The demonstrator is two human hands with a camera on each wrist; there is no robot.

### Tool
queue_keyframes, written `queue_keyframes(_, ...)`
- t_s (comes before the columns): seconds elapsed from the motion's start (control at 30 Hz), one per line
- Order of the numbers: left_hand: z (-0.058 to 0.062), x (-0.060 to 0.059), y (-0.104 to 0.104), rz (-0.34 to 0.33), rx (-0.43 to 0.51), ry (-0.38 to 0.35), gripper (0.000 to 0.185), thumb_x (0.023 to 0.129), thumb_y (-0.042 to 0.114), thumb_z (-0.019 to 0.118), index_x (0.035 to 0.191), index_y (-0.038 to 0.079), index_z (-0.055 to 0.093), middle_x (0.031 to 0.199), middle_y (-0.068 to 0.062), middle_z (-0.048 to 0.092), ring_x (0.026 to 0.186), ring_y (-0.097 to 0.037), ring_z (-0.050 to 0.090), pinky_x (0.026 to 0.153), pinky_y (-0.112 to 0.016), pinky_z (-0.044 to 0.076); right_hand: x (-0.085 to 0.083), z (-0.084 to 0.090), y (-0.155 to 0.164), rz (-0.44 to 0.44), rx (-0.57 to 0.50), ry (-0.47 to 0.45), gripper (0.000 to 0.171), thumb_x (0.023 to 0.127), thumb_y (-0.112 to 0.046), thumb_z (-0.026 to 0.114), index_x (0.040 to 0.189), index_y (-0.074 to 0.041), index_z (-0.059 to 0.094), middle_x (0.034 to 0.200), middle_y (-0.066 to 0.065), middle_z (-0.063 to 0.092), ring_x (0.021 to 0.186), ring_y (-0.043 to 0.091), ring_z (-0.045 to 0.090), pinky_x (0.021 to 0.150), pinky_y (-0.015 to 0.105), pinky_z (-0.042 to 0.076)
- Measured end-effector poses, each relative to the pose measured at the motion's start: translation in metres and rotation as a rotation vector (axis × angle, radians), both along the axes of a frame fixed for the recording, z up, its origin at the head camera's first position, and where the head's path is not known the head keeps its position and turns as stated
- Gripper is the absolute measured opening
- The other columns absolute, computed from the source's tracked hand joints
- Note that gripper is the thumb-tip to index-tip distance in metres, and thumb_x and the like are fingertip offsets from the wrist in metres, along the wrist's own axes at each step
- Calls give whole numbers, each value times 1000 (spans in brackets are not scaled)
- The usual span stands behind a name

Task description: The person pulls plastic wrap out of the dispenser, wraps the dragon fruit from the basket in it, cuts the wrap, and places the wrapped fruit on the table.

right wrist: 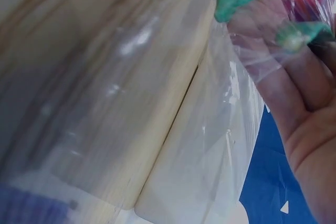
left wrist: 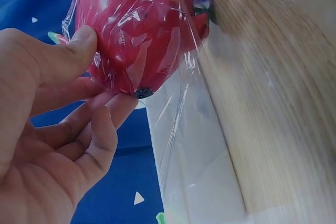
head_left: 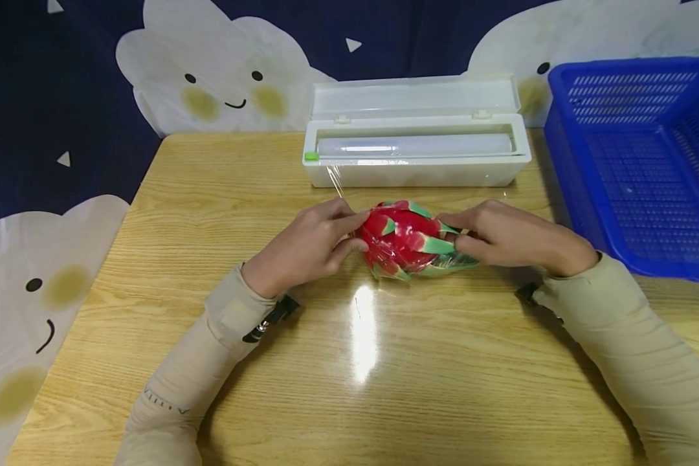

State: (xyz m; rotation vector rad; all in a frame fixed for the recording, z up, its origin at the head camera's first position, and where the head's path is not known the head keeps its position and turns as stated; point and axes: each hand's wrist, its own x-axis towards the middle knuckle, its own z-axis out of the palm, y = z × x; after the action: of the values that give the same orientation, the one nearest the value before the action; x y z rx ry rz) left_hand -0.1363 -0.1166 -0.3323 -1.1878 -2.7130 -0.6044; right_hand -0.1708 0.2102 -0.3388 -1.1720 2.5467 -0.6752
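A red dragon fruit (head_left: 404, 236) with green-tipped scales lies partly wrapped in clear cling film (left wrist: 176, 108), in front of the white film box. With thumb and fingertips my left hand (head_left: 314, 243) grips its left end through the film; in the left wrist view the thumb presses on the side and fingers lie under the dark tip. My right hand (head_left: 501, 236) holds the leafy right end. Its fingers (right wrist: 283, 85) show behind film and green scale tips in the right wrist view, where the thumb is hidden. A loose sheet of film stretches back toward the box.
The white cling film box (head_left: 416, 173) stands open at the table's back edge, its roll (head_left: 413, 145) inside and a green slider (head_left: 311, 156) at the left. A blue plastic basket (head_left: 582, 194) sits at the right. The wooden table (head_left: 384, 401) reflects a bright light.
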Motion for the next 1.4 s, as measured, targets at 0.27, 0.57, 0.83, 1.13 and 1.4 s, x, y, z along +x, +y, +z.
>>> queue_keyframes(0.27, 1, 0, -1, 4, -7, -18, 47, 98, 24, 72, 134, -6, 65, 103, -15, 71, 79, -18, 60, 68, -25, 55, -1, -1, 0, 3, 0, -35, 49, 95, -8, 57, 144, -5, 60, 58, -18, 39, 45, -6, 33, 44, 18, 30)
queue_keyframes(0.57, 1, 1, -1, -7, -14, -24, 47, 99, 24, 70, 134, -7, 64, 101, -15, 70, 78, -17, 58, 65, -23, 52, -2, -2, 0, -1, -14, -71, 48, 95, -8, 56, 143, -3, 61, 57, -19, 36, 45, -5, 30, 43, 18, 29)
queue_keyframes(0.83, 3, 1, -2, -17, -23, -28, 46, 100, 24, 70, 132, -9, 65, 102, -16, 71, 78, -17, 58, 65, -23, 53, -4, -3, 1, 17, -23, -81, 47, 95, -6, 55, 140, 3, 61, 56, -19, 36, 44, -8, 30, 41, 18, 30)
queue_keyframes(1.13, 4, 1, -4, -12, -25, -71, 46, 100, 25, 69, 132, -8, 65, 102, -16, 71, 75, -15, 57, 62, -22, 51, -5, -1, 0, 6, -4, -129, 48, 94, -7, 54, 140, 3, 61, 57, -18, 36, 43, -6, 29, 39, 19, 28)
queue_keyframes(1.4, 4, 1, -5, 0, -32, -122, 47, 101, 26, 69, 133, -8, 64, 102, -14, 71, 72, -14, 53, 60, -22, 49, -6, -3, 0, 12, -23, -155, 47, 95, -6, 52, 140, 2, 62, 58, -18, 38, 44, -7, 26, 39, 19, 27)
